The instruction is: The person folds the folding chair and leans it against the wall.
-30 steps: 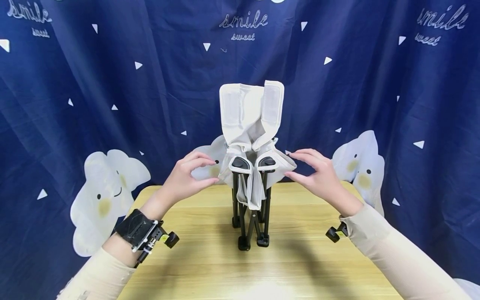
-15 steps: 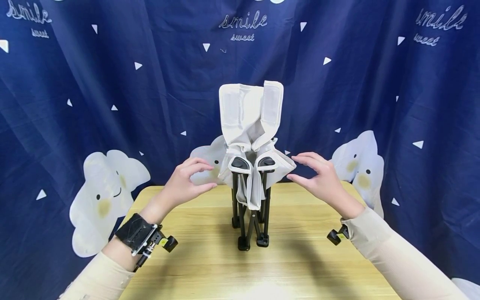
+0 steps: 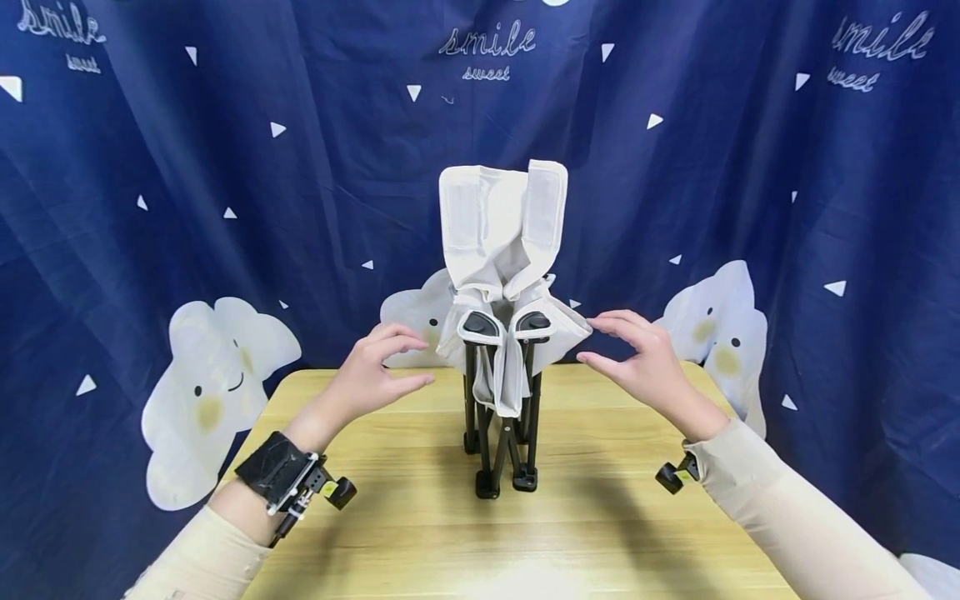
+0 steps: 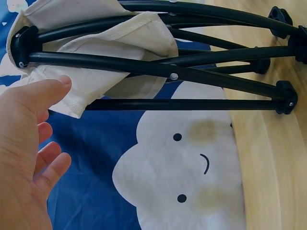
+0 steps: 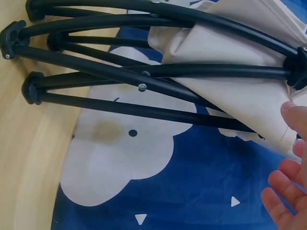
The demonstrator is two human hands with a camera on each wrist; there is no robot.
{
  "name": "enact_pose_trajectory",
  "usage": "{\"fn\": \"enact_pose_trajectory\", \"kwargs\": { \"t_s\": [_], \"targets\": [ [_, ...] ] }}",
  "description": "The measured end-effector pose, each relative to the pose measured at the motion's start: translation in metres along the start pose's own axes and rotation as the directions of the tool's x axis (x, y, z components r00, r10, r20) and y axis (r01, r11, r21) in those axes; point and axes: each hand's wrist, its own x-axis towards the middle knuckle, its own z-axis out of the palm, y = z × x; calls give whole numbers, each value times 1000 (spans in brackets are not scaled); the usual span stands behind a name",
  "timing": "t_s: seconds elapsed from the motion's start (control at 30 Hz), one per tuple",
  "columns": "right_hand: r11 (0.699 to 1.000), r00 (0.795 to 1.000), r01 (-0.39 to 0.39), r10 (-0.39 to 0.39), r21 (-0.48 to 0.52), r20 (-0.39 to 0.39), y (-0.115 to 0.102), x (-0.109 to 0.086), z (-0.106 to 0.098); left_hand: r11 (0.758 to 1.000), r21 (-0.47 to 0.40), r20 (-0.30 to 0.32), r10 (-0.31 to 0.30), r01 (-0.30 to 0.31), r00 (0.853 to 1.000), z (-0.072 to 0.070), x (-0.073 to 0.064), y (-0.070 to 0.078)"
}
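Observation:
A small folding camp chair, collapsed into a narrow upright bundle, stands on the table in the head view. Its off-white fabric (image 3: 487,212) sticks up above thin black legs (image 3: 486,458), and black caps (image 3: 480,325) show at the fabric's front corners. To the left of the chair, my left hand (image 3: 371,371) is held in the air, fingers apart from the thumb and nothing in it. On the other side my right hand (image 3: 637,354) hovers likewise, its fingertips close to the fabric's right corner; whether they touch is unclear. Both wrist views show crossed leg tubes (image 4: 172,74) beside loose fabric (image 5: 240,52).
The chair's feet rest on a light wooden table (image 3: 420,517) with rounded corners. Behind it hangs a dark blue curtain (image 3: 337,167) printed with clouds, triangles and lettering. A camera on a black band (image 3: 277,471) is strapped to my left wrist; another camera (image 3: 671,475) sits at my right.
Both hands have drawn slightly outward and down, away from the chair's sides. The chair stands as before.

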Motion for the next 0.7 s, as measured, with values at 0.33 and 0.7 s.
{"fn": "enact_pose_trajectory", "kwargs": {
  "t_s": [0.33, 0.7],
  "targets": [
    [1000, 1000, 10, -10, 5, 0, 4, -7, 1, 999, -4, 47, -49, 50, 998, 5, -6, 0],
    [998, 998, -53, 53, -41, 19, 7, -15, -2, 995, -17, 74, -96, 98, 993, 12, -14, -1]
  ]
}}
